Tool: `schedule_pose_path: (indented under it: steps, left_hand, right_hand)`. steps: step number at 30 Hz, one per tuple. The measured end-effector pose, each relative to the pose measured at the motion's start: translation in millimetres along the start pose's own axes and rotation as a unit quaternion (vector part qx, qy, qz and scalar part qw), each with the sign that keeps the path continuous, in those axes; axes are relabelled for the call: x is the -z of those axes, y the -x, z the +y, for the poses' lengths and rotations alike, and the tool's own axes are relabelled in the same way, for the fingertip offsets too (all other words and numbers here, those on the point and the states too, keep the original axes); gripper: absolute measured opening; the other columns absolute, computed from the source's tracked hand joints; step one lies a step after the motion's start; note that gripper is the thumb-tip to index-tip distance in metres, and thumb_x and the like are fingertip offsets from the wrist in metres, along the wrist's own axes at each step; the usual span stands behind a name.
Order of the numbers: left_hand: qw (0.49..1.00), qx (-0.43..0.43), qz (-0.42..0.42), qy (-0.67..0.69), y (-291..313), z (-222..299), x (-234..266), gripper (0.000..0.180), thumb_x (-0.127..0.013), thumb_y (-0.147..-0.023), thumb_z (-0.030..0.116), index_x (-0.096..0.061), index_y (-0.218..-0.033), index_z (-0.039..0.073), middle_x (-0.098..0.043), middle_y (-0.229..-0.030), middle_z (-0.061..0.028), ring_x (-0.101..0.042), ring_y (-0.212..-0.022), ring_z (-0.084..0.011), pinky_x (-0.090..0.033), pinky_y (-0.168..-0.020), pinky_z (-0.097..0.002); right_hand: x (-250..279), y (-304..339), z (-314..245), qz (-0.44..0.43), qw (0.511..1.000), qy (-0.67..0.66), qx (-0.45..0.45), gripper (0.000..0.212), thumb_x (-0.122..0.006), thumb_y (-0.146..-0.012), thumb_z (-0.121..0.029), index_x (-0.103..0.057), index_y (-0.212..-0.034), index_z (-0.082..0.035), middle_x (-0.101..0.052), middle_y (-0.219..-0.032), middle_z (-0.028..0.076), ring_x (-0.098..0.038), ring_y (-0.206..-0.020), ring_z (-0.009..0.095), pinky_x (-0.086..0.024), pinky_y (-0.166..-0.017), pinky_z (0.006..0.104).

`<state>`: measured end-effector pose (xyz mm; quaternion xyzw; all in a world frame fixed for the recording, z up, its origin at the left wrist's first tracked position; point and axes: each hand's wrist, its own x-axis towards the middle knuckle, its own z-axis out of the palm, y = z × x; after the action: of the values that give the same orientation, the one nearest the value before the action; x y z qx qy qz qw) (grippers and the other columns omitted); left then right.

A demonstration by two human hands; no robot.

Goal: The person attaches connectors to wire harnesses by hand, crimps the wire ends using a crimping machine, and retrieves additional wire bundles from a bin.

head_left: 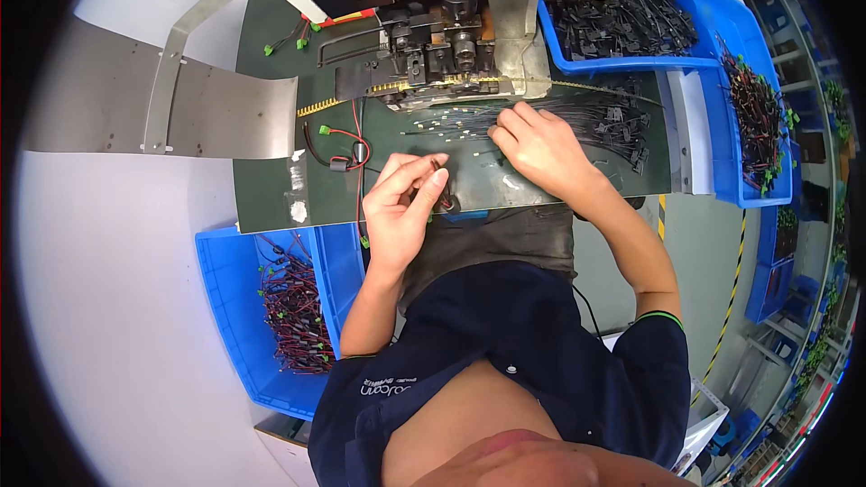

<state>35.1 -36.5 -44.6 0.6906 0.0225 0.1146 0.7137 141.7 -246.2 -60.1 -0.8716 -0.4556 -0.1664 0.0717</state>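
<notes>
Near the bench's front edge, my left hand is closed in a pinch on a red and black wire lead. Part of the lead hangs below the fingertips. My right hand rests over a spread of black cables with pale tips, its fingers curled inward. What those fingers grip is hidden beneath them. Behind both hands stands a crimping press, and a yellow terminal strip runs across its front. Left of my left hand, another red and black lead with a green connector lies on the bench.
A blue bin of red and black leads sits at lower left. At back right, one blue bin holds black cables and another holds leads with green connectors. A curved metal guard borders the bench's left side.
</notes>
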Motion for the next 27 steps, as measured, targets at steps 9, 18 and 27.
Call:
schedule_pose_path:
  steps: [9,18,27]
  left_hand:
    - [0.992,0.014,0.037,0.122,-4.7,-8.7,0.3,0.01,-0.064,-0.092,-0.006,-0.063,-0.101,-0.004,-0.062,-0.098,-0.0104,-0.063,-0.077,-0.0149,-0.056,-0.062,-0.026]
    - [0.99,0.005,0.044,0.132,-5.4,-8.3,5.5,0.008,-0.062,-0.093,-0.007,-0.061,-0.1,-0.004,-0.063,-0.098,-0.0108,-0.065,-0.075,-0.0163,-0.054,-0.059,-0.0253]
    - [0.99,0.024,0.047,0.13,-5.3,-9.3,5.2,0.011,-0.063,-0.092,-0.007,-0.062,-0.104,-0.004,-0.066,-0.093,-0.0119,-0.067,-0.079,-0.0192,-0.055,-0.068,-0.0283]
  right_hand:
    - [2.4,0.5,10.0,0.008,0.997,-0.071,-0.011,0.016,-0.068,-0.079,-0.01,-0.063,-0.094,-0.007,-0.06,-0.086,0.003,-0.062,-0.081,0.02,-0.055,-0.064,0.0322]
    - [74.9,-0.4,46.4,0.133,0.895,-0.369,-0.214,0.009,-0.068,-0.09,-0.003,-0.066,-0.098,0.0,-0.069,-0.089,0.006,-0.069,-0.08,0.015,-0.053,-0.066,0.0261]
    - [121.6,12.0,63.0,0.42,0.775,-0.433,-0.19,0.008,-0.054,-0.098,0.003,-0.056,-0.104,0.007,-0.066,-0.095,0.019,-0.069,-0.084,0.024,-0.061,-0.073,0.0342]
